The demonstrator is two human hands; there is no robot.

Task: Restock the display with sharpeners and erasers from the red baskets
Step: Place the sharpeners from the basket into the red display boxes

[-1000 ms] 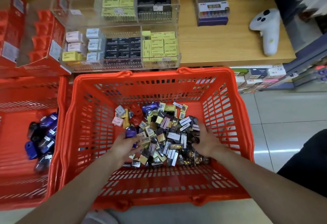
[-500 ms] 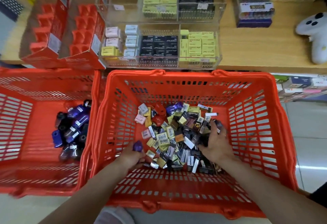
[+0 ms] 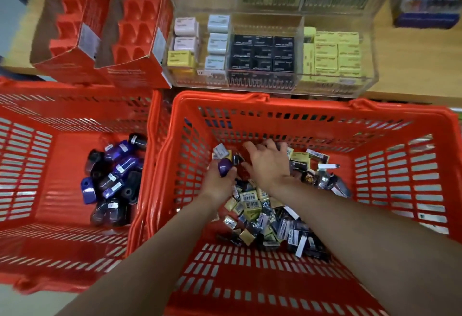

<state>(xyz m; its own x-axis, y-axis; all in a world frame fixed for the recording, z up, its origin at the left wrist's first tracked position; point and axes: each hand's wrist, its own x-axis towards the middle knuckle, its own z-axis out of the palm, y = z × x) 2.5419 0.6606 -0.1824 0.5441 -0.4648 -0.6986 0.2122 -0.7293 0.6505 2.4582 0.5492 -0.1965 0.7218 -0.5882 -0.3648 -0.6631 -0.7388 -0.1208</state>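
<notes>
Far left, a red slotted plastic basket (image 3: pixel 62 240) sits on the floor with a small heap of purple and black plastic sharpeners (image 3: pixel 112 180) gathered near its right wall, likely sorted there so one kind stays together. Behind it on the wooden shelf stand two open red cardboard trays with moulded pockets (image 3: pixel 107 33), tilted toward the aisle; they look like the sharpeners' display slots, and the pockets I can see are empty.

Next over, the second red slotted basket (image 3: pixel 400 190) holds a loose jumble of small wrapped erasers (image 3: pixel 262 215) in yellow, black and silver. The left hand (image 3: pixel 220 180) is down inside it, fingers curled round a rounded purple sharpener (image 3: pixel 225 165) that seems to have strayed among the erasers. Just beside it the right hand (image 3: pixel 267 165) reaches over the pile with fingers spread and slightly bent, touching items at the far end; I cannot see that it holds anything, and it looks to be raking for more.

Above, the clear acrylic display case (image 3: pixel 370 48) shows neat stacks of black, yellow and pastel eraser boxes, with room in the left compartments. Restocking seems barely begun.
</notes>
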